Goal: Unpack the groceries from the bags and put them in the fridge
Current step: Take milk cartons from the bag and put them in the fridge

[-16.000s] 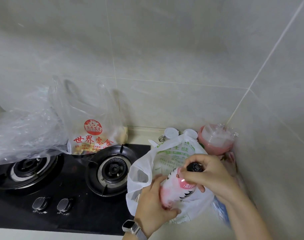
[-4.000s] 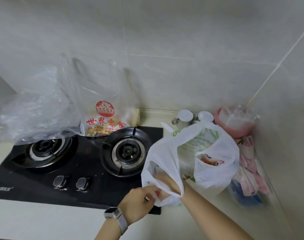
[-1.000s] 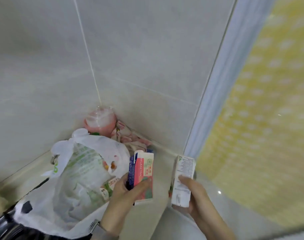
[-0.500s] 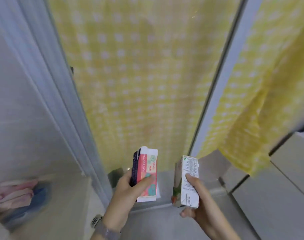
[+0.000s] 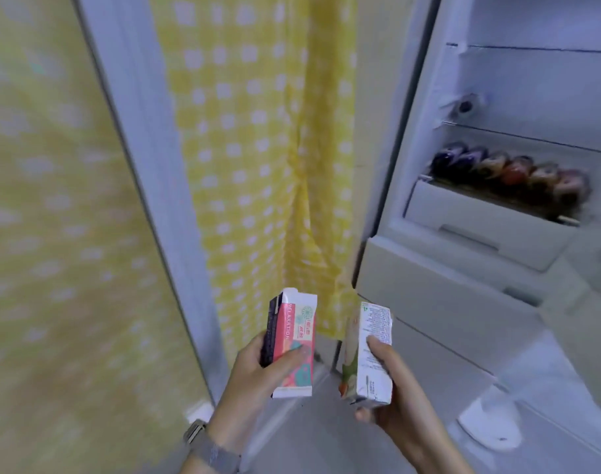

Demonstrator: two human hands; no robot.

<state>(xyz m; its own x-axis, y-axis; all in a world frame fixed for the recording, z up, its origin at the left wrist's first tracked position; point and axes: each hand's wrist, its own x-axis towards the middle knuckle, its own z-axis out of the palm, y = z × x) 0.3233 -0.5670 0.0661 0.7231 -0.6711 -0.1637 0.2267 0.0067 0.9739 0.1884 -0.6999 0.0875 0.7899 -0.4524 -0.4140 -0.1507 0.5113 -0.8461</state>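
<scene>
Cartons held upright before the open fridge (image 5: 518, 138).
Our left hand (image 5: 258, 371) grips a pink carton (image 5: 294, 340); our right hand (image 5: 391, 388) grips a white carton (image 5: 369, 354).

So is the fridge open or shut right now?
Open: the fridge interior shows, with shelves and a row of dark items inside.

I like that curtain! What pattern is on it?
The curtain is yellow with white squares, like a checkerboard. The head view shows it.
</scene>
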